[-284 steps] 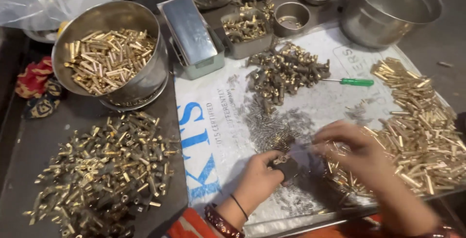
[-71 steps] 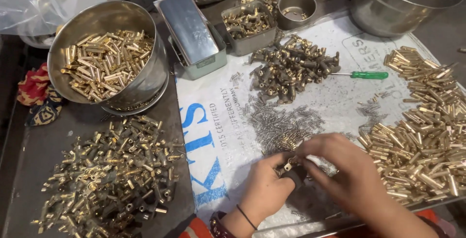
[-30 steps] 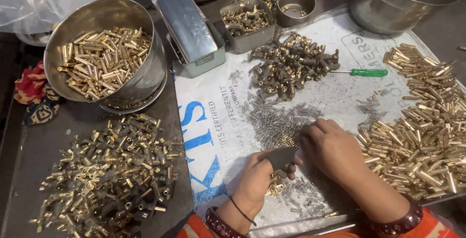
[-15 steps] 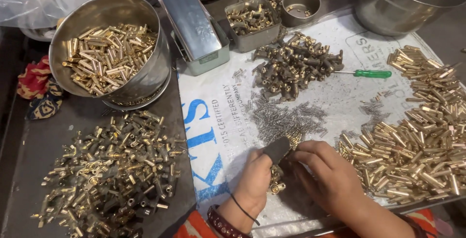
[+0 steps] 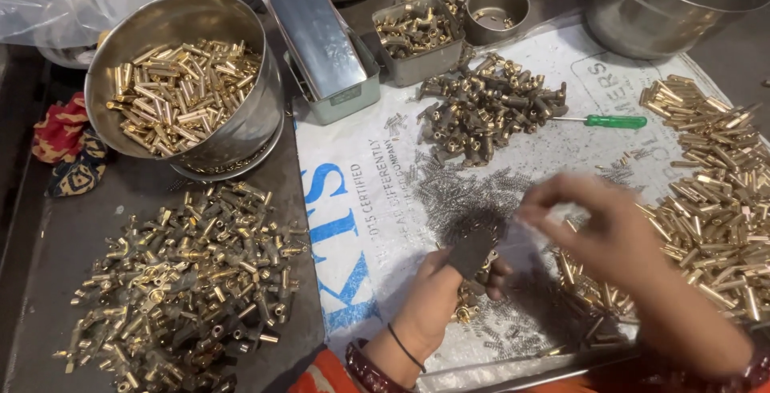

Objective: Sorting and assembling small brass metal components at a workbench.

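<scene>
A: Where can a hand pass?
B: Over the bare printed sheet [image 5: 377, 200] between the brass fittings [image 5: 184, 281] and the springs [image 5: 473, 196].
A: And on the right?
B: Brass tubes [image 5: 714, 184] crowd it; a screwdriver [image 5: 601, 121] lies across.

White woven sack [image 5: 553, 160] with blue and grey print lies flat, centre to right of frame. Clear plastic bag [image 5: 72, 0], upper left corner.

Even, fairly bright overhead light; soft shadows fall beneath the hands. The right hand [image 5: 609, 237] is smeared by motion blur, while the steel bowl [image 5: 241, 128] left of it stays sharp, its rim glaring.
</scene>
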